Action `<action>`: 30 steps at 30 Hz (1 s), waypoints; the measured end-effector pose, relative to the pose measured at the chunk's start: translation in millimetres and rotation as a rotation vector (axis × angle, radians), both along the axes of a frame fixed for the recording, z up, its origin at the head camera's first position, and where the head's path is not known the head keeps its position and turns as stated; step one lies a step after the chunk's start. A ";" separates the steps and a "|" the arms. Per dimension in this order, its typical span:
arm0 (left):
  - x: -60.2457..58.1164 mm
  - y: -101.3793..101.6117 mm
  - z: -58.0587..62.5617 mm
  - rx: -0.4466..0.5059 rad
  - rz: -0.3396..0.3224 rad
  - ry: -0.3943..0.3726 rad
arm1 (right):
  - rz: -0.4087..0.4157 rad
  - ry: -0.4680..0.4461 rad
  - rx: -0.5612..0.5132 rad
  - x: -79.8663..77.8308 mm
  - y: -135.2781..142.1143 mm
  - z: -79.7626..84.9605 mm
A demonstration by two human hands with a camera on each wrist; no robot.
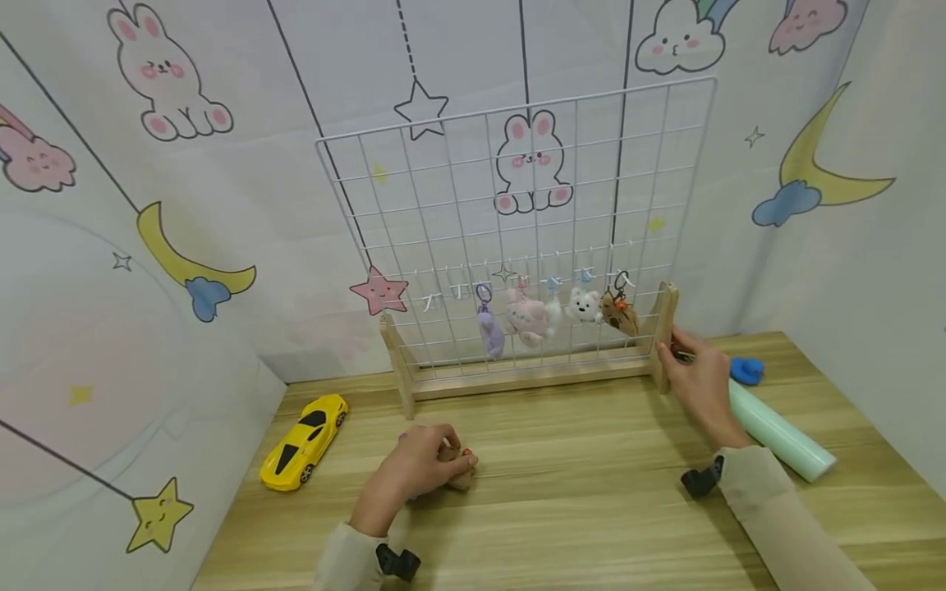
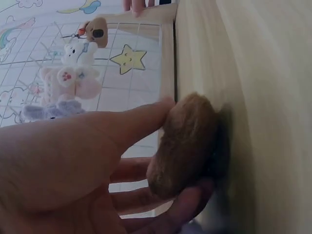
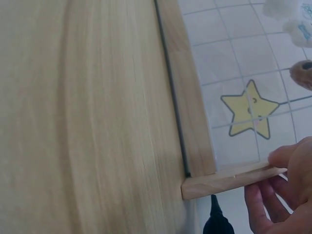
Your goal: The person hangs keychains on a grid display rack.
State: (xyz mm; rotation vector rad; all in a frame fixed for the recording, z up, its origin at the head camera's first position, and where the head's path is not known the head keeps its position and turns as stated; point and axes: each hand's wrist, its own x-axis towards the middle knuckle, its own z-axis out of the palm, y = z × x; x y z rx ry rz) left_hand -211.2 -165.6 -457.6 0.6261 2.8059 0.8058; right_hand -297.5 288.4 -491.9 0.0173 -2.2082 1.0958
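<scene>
On the table at front left, my left hand (image 1: pixel 411 466) grips a small brown plush charm (image 1: pixel 460 478) with an orange bit on top. The left wrist view shows thumb and fingers round its fuzzy brown body (image 2: pixel 184 146), low over the wood. My right hand (image 1: pixel 700 379) pinches the right wooden post (image 3: pixel 229 182) of a white wire grid rack (image 1: pixel 517 368), thumb on one side and fingers on the other. From hooks on the grid hang a purple plush (image 1: pixel 490 332), a pink plush (image 1: pixel 526 316), a white bear (image 1: pixel 585 305) and a brown plush (image 1: pixel 619 314).
Bare white hooks (image 1: pixel 431 302) are at the grid's left. A yellow toy car (image 1: pixel 305 443) stands at the table's left. Behind my right hand lie a mint-green roll (image 1: pixel 782 431) and a blue object (image 1: pixel 748 371). A cartoon-printed cloth (image 1: pixel 458 49) backs the table.
</scene>
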 end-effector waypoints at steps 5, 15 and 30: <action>-1.0 6.5 -2.9 0.015 0.020 0.019 | 0.005 0.021 0.002 0.1 -1.9 1.9; -5.7 11.6 -6.8 0.183 0.042 0.073 | -0.003 0.013 0.005 0.6 -2.2 -0.6; -10.6 17.0 -18.2 0.264 0.046 0.207 | -0.008 0.052 -0.004 -1.2 -0.9 -3.3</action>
